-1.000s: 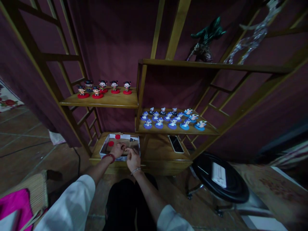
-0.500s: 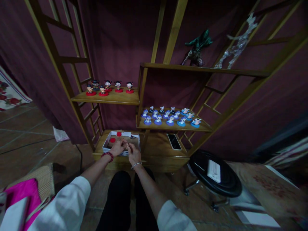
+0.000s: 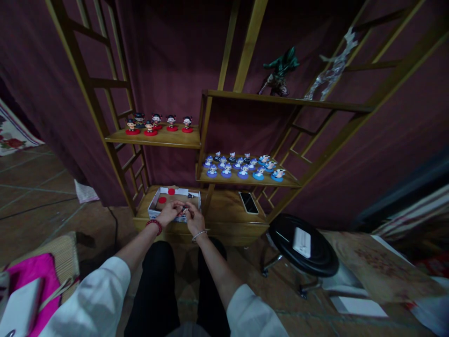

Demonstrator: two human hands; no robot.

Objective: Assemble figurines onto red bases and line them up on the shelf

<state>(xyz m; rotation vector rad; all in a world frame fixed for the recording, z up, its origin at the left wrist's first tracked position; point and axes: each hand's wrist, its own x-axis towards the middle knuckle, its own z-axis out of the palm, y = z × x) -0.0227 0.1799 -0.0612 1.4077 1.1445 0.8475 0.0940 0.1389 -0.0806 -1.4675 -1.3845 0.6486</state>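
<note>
My left hand [image 3: 170, 213] and my right hand [image 3: 195, 220] meet over the front edge of a shallow white cardboard box [image 3: 153, 204]. Between their fingertips they pinch a small dark-and-light figurine [image 3: 185, 210]; its details are mostly covered by the fingers. Inside the box lie a red disc [image 3: 162, 200], a second red disc [image 3: 171, 192] at the back, and another small dark figurine [image 3: 191, 195] on its side.
Several figurines on red bases [image 3: 150, 128] stand on the upper left shelf. Purple and blue-based figurines [image 3: 243, 172] fill the lower right shelf, above a phone [image 3: 249, 203]. A green statue [image 3: 282, 70] stands higher. A black stool [image 3: 305, 245] is at right.
The view has shifted slightly. Both hands stay together over the box, and the figurine between the fingertips now shows more.
</note>
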